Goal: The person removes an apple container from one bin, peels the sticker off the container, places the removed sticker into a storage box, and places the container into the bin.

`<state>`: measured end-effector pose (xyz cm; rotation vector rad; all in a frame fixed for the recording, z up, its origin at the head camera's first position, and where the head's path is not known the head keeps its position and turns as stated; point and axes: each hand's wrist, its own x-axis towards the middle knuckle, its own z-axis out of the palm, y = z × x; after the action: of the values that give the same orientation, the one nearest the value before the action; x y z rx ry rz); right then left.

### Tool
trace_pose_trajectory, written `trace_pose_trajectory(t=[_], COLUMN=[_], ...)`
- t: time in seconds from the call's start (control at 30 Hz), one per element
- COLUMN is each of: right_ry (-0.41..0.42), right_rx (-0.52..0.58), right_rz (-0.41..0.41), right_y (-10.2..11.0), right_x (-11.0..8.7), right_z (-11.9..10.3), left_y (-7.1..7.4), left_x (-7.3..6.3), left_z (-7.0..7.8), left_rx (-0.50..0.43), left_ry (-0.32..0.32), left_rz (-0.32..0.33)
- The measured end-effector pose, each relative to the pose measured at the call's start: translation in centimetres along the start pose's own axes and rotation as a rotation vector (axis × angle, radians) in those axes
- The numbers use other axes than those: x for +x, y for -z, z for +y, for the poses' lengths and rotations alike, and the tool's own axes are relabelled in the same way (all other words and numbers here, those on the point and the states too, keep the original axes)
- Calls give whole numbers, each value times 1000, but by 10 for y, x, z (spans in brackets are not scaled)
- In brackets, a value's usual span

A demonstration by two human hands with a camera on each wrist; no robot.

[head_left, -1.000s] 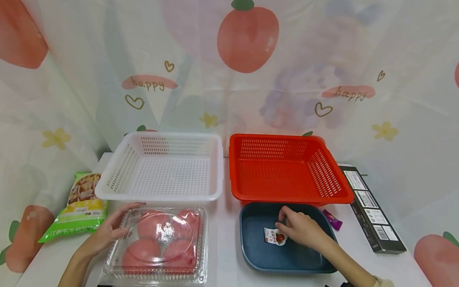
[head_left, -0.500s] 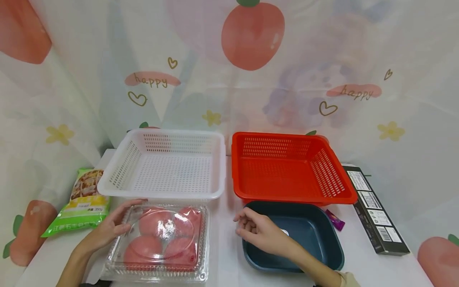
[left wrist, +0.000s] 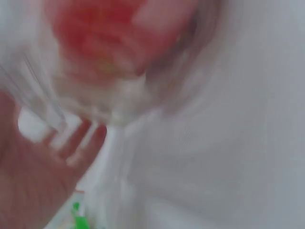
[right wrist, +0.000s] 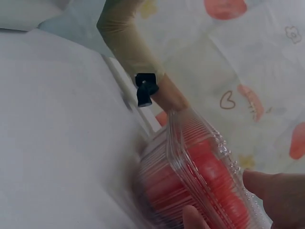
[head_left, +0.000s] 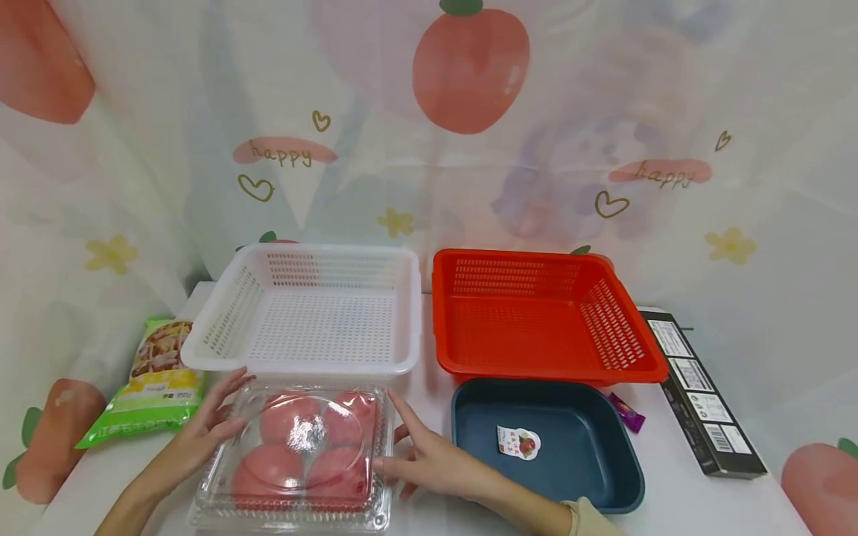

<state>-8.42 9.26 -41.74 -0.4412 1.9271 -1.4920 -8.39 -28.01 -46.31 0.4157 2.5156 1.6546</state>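
A clear plastic clamshell box holding several red, rounded pieces stands at the front left of the table. My left hand lies along its left side, thumb over the lid's edge and fingers reaching toward the far corner. At the opposite side is my right hand, index finger stretched along the rim and thumb near the lid. In the right wrist view, the right thumb and a fingertip show close to the box's ribbed edge. The left wrist view is blurred, with the box above the left fingers.
Behind stand a white basket and a red basket. A dark blue tray with a fruit-printed label inside is on the right. A purple packet, a black box and a green food bag flank these.
My right hand has moved left from over the blue tray to the right side of the clear box, uncovering the label. The left hand stays at the box's left side.
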Motion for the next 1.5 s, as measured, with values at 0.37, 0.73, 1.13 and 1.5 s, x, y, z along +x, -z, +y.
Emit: trace_pose_trajectory(t=[0.37,0.73,1.13,1.5], right_ry=[68,67,113,41], right_rx=[32,20,-140,-28], right_rz=[12,31,16,18], right_y=[-7,-10,-11,-23], right_x=[2,5,8,4], right_z=[1,4,-3,6], left_y=[-6,-7,0,3], left_x=[-31,-31,-28,-26], left_z=[28,28,33,33], left_rx=[168,143,201,236], left_ry=[314,309,441,439], left_rz=[83,44,-119,-229])
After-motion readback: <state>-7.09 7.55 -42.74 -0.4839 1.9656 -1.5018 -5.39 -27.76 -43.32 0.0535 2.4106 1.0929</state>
